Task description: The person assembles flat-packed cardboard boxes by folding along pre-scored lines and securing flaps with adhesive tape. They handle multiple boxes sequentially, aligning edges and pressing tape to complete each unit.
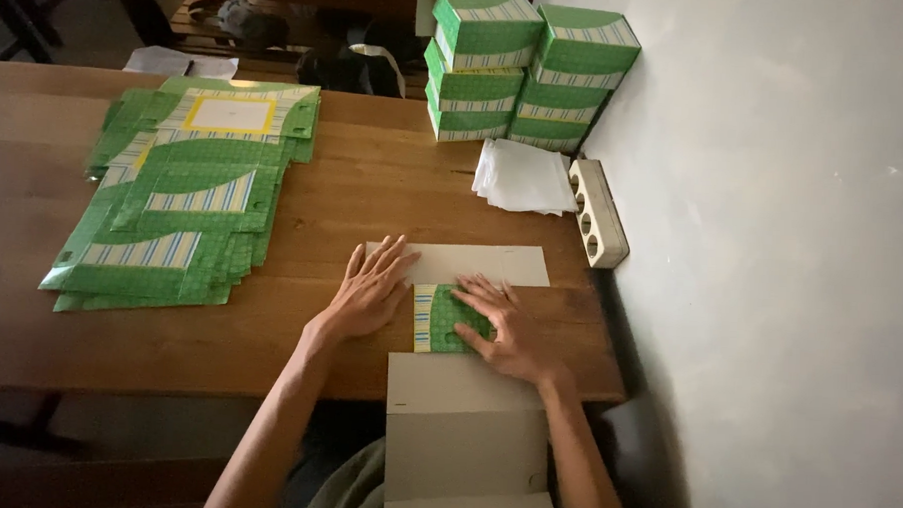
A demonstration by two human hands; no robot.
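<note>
A: Nearest you, the box blank (466,425) hangs over the surface (298,349) edge, grey side up.
B: Your hands?
A: Left hand (370,291) flat, fingers spread, pinning it. Right hand (499,331) flat, open, pressing the green flap (434,319) to crease it.
B: Farther?
A: Flat blanks (178,199) at ten o'clock; finished boxes (523,71) at one o'clock, against the wall.

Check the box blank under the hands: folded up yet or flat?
Partly folded. The box blank lies plain side up, one green flap turned over, pressed by the right hand; the left hand rests beside.
</note>
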